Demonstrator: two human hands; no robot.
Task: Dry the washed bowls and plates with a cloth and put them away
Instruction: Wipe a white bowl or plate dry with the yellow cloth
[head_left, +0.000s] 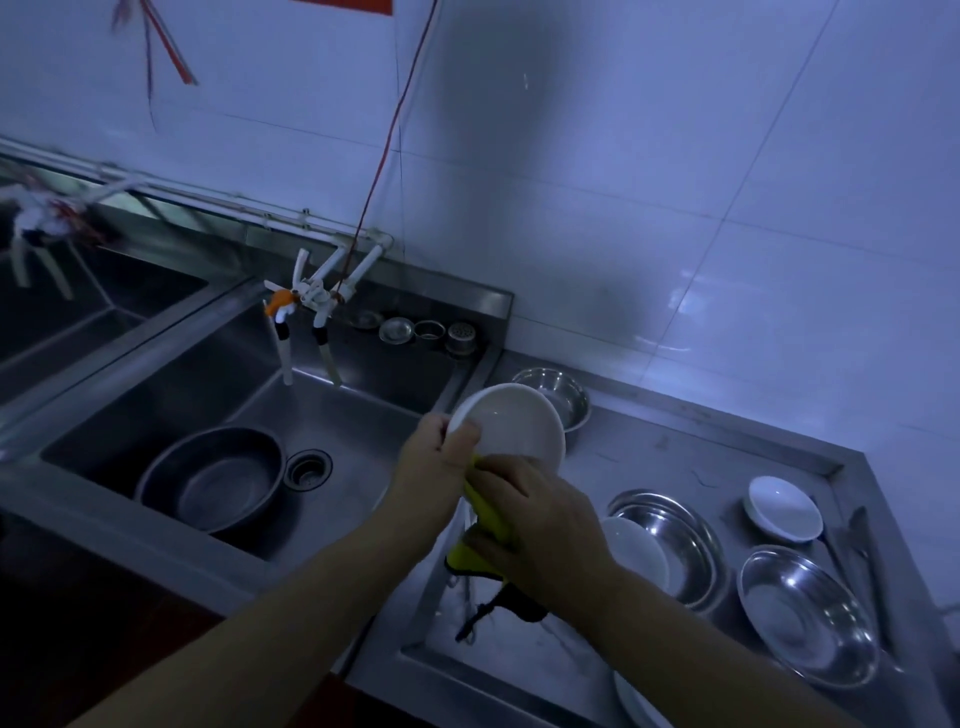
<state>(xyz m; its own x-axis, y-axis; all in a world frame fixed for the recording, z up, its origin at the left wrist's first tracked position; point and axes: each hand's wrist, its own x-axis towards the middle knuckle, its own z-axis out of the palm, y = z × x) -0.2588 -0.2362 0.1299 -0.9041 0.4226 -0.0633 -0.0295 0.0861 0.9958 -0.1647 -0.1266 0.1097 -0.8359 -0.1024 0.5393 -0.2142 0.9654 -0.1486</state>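
My left hand grips the near-left rim of a white bowl, held tilted above the counter's left edge. My right hand holds a yellow cloth bunched against the bowl's lower rim; the cloth's dark tail hangs down below the hand. On the counter to the right sit a white plate leaning in a steel dish, a small white dish and a wide steel plate. Another white plate shows at the bottom edge.
A steel sink lies on the left with a large metal basin in it and taps above. A steel bowl stands behind the white bowl. Strainer parts sit on the sink's back ledge. Tongs lie at the counter's right edge.
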